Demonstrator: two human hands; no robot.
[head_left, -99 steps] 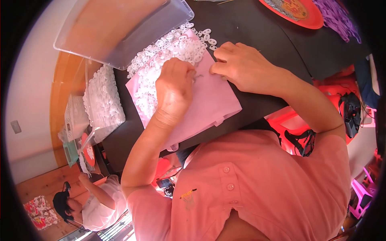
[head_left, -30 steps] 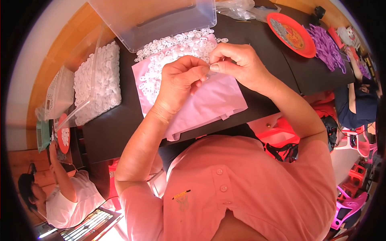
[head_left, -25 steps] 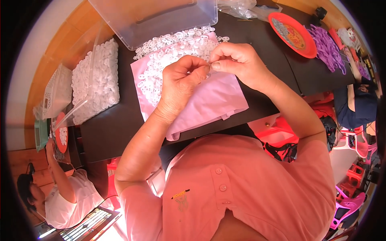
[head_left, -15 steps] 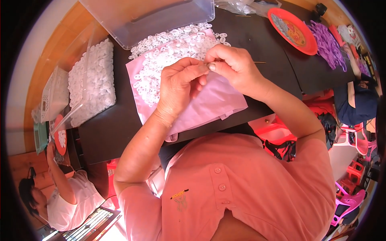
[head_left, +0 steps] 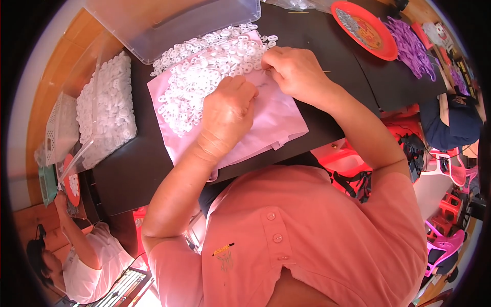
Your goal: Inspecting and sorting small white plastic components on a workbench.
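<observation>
Small white oval plastic pieces with holes (head_left: 204, 66) lie heaped on a pink cloth bag (head_left: 276, 115) on the dark table. My left hand (head_left: 228, 110) is closed over the bag at the heap's near right side, its fingers curled and mostly hidden behind the back of the hand. To its right, my right hand (head_left: 299, 71) is closed in a pinch at the heap's right edge. Whatever either hand holds is too small or too hidden to make out. A thin dark mark or piece shows on the pink cloth between the hands.
A clear plastic bin (head_left: 174, 25) stands behind the heap. Another clear box (head_left: 107, 110) full of white pieces is at left. A red plate (head_left: 376, 47) with small metal parts and purple straps (head_left: 411, 48) lie far right. A co-worker (head_left: 84, 261) sits at lower left.
My hands, fingertips together before, have come apart. The left has dropped nearer to me; the right has gone toward the heap's right edge. The whole view has shifted slightly.
</observation>
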